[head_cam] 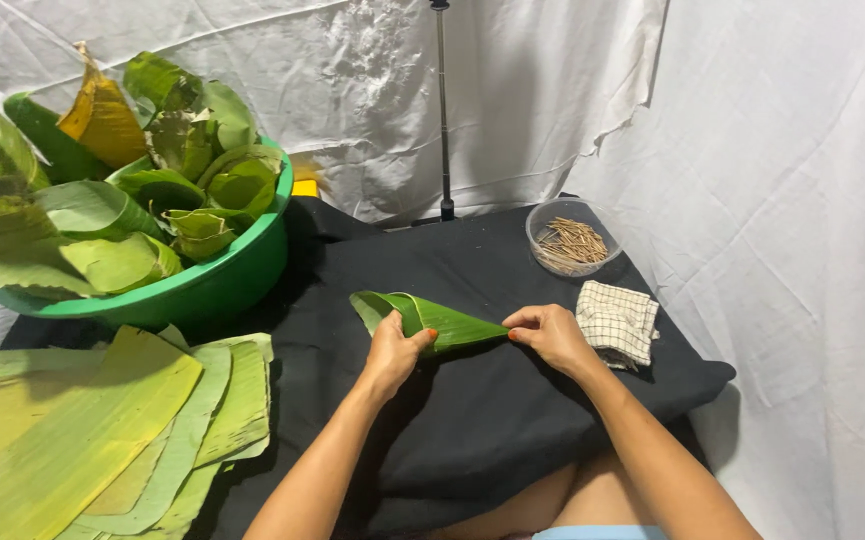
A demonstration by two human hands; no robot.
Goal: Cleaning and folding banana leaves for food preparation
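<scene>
The head view showed a leaf cone (430,319) lying on its side near the middle of the black-covered surface (472,430). The left hand (393,352) was closed round the wide mouth end, thumb on top. The right hand (550,334) pinched the pointed tip with its fingertips, the other fingers curled. The cone looked rolled but not yet fastened, so the shaping step seemed in hand. Fixing it would likely call for one hand to keep the roll tight while the other reached for a stick. A clear bowl of sticks (570,240) sat at the far right corner, a checked cloth (617,320) beside the right hand. A green basin (202,280) of leaves stood far left, flat leaves (102,440) at the near left edge.
</scene>
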